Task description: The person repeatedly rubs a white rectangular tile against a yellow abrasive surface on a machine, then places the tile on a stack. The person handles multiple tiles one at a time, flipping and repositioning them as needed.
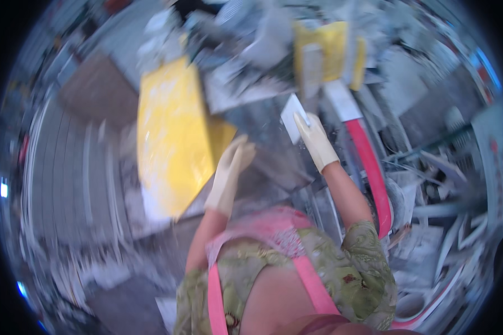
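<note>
A thin white flat piece (290, 119), four-sided like a small tile, is gripped at its right edge by my right hand (317, 140), which wears a cream glove. It is held tilted, and what it is made of I cannot tell. My left hand (233, 167), gloved the same way, is close to the right side of a large yellow block-like thing (170, 134). Its fingers are stretched forward with nothing visible in them, though motion blurs them. Between the hands lies a dark grey surface (268, 159).
A red strip with a pale end (370, 167) runs along my right side. Another yellow thing (330, 53) stands ahead. Stacked grey boards (67, 173) lie at the left, a brown panel (100, 92) behind them. Scraps and strips (430, 234) clutter the right.
</note>
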### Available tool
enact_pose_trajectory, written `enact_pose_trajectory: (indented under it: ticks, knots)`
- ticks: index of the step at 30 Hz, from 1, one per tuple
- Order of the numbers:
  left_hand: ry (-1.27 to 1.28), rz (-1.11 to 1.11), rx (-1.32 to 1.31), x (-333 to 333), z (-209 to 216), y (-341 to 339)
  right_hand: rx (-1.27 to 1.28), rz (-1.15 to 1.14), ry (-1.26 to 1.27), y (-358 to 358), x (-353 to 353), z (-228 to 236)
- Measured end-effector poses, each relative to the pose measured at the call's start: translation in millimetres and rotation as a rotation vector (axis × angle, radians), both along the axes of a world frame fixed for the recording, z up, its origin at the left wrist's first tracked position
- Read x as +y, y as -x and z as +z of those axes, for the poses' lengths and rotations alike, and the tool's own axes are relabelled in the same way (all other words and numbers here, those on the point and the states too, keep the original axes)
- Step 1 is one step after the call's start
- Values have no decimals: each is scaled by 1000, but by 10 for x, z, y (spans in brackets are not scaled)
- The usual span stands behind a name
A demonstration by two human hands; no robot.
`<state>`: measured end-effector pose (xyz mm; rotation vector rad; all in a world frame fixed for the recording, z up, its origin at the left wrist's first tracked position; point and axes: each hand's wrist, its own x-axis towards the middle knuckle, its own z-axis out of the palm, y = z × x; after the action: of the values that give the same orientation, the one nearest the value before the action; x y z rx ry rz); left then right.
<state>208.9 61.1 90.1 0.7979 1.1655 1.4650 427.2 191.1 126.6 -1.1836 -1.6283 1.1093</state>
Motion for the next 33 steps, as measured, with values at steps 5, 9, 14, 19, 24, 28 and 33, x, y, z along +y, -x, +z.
enact_pose_trajectory:
  ticks: [5,9,14,19,24,28,33]
  knots:
    - [60,326,-384,-376,9,639,213,597,191,1737,-730,10]
    - [-66,729,-589,-1044,-91,1201,-206,923,-161,2658,-1590,-52]
    - [-237,1395,-964,-2418,-170,1719,17,1486,-731,3072,-2329,3]
    - [-462,1874,-1024,-4067,152,1551,-96,1622,-253,3296,-2212,-299]
    - [-817,2196,-893,-4997,636,1107,-237,1547,-220,3278,-1640,-781]
    - [-1114,2202,-848,-5514,800,784,-256,1551,-183,3346,-1459,-914]
    - [-1338,2263,-779,-5842,794,524,-301,1569,-117,3473,-1712,-742]
